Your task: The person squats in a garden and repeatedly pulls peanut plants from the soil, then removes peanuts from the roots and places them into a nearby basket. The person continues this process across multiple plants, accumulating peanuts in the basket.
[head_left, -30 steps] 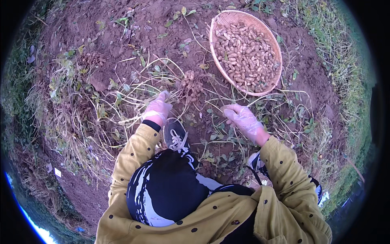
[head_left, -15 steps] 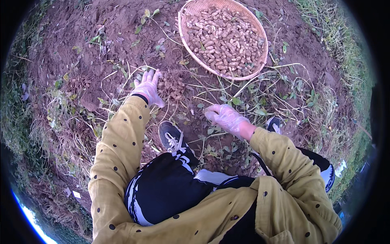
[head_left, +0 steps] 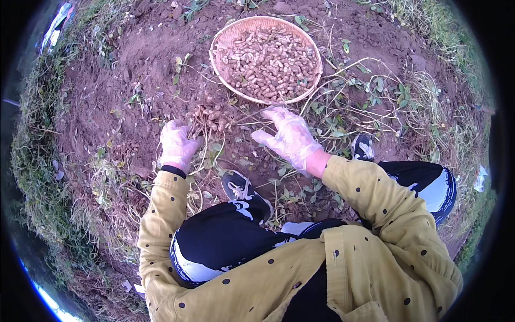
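Note:
My left hand (head_left: 178, 144), in a clear plastic glove, is closed round the stems of a peanut plant (head_left: 211, 118). Its root end, with a cluster of soil-covered peanuts, sticks out beyond my fingers toward the right. On the other side of the cluster, my right hand (head_left: 289, 137), gloved the same way, has its thumb and fingers apart and nothing in it. A round woven basket (head_left: 219, 70) full of loose peanuts (head_left: 273, 61) rests on the soil just beyond both hands.
Pulled plants with green leaves (head_left: 370, 94) lie right of the basket. Dry stalks (head_left: 107, 188) cover the ground at the left. My dark shoes (head_left: 240, 188) stand close below the hands. Bare reddish soil (head_left: 155, 48) spreads beyond, left of the basket.
My left hand was spread beside the peanut cluster and has closed on the plant's stems. The right hand has reached farther forward and opened. The whole view has shifted, with the basket now lower and more left.

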Demonstrator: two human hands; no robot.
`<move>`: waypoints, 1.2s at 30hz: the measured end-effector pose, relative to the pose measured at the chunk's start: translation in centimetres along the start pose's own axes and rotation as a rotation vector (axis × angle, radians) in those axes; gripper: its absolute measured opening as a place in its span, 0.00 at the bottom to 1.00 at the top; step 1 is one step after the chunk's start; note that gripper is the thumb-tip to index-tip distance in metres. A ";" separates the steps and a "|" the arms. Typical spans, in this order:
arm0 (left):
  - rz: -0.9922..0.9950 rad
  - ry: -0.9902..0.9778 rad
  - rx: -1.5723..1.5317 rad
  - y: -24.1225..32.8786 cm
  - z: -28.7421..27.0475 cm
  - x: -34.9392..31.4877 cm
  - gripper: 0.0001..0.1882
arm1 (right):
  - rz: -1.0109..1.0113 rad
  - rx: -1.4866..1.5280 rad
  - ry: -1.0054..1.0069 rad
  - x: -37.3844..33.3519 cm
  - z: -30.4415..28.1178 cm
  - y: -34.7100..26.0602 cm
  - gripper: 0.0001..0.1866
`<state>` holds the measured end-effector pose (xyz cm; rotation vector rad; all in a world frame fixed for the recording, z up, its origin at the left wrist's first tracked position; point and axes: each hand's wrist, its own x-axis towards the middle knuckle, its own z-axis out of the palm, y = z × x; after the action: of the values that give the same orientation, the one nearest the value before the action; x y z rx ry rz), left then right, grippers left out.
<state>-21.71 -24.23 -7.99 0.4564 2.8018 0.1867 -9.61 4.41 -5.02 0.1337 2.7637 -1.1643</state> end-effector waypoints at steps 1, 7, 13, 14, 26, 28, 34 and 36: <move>0.036 0.029 -0.318 1.2 -1.3 0.2 0.25 | -0.072 -0.093 0.090 -0.3 -1.0 -0.7 0.35; -0.002 -0.151 -0.816 9.0 -9.2 0.0 0.37 | 0.065 -0.007 0.090 -4.1 -11.8 -6.6 0.27; 0.117 -0.093 -1.152 18.6 -14.9 -2.2 0.27 | -0.418 -0.138 0.888 -9.8 -19.8 -6.8 0.22; 0.119 -0.061 -1.134 20.3 -15.2 -3.0 0.27 | -0.335 -0.176 0.891 -10.3 -20.6 -6.4 0.25; 0.043 -0.340 -1.793 30.3 -9.8 -12.6 0.24 | 0.125 0.728 0.082 -13.5 -13.7 -0.9 0.49; 0.059 -0.427 -1.803 30.8 -10.1 -12.9 0.32 | 0.245 0.565 0.109 -14.2 -13.8 -2.1 0.32; 0.022 -0.671 -1.678 28.5 -7.8 -10.4 0.35 | 0.055 0.095 0.190 -13.6 -11.6 -0.2 0.16; 0.003 -0.630 -1.545 27.4 -6.3 -9.4 0.28 | -0.053 -0.029 0.248 -13.3 -10.5 -0.3 0.13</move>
<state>-7.15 -2.05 5.24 0.0597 1.3864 1.6280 2.52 11.33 4.62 0.2176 3.0150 -1.1931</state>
